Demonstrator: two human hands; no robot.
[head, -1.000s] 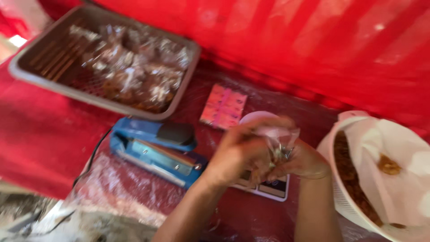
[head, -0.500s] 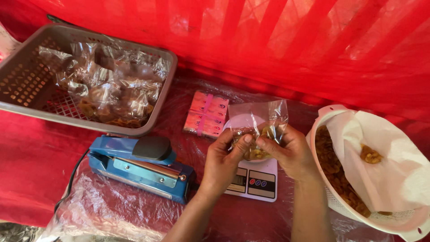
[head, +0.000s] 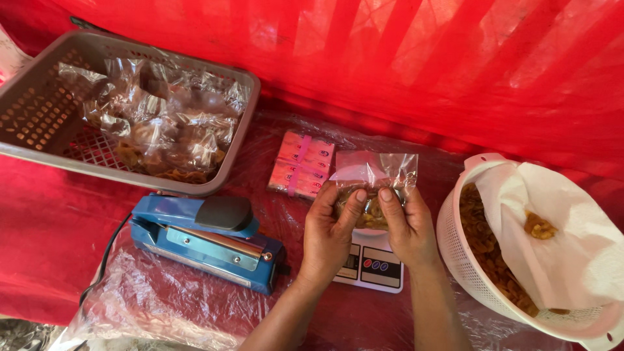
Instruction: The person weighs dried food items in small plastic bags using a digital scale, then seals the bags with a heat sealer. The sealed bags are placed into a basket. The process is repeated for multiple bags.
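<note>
My left hand (head: 330,233) and my right hand (head: 406,226) both grip a small clear plastic bag (head: 377,177) with yellow-brown fried snacks in its bottom. They hold it upright just above a small white kitchen scale (head: 370,263). The bag's top stands open and crinkled. Left of my hands lies a blue heat sealer (head: 201,237) with a black handle.
A grey perforated basket (head: 39,110) at the back left holds several filled clear bags. A pink bundle of small packets (head: 300,164) lies behind the scale. A white colander (head: 455,244) lined with paper, holding fried snacks, stands at the right. A red cloth hangs behind.
The view has steadied and shifted a little. Both hands keep hold of the bag over the scale, now gripping it lower with the bag's top spread upright.
</note>
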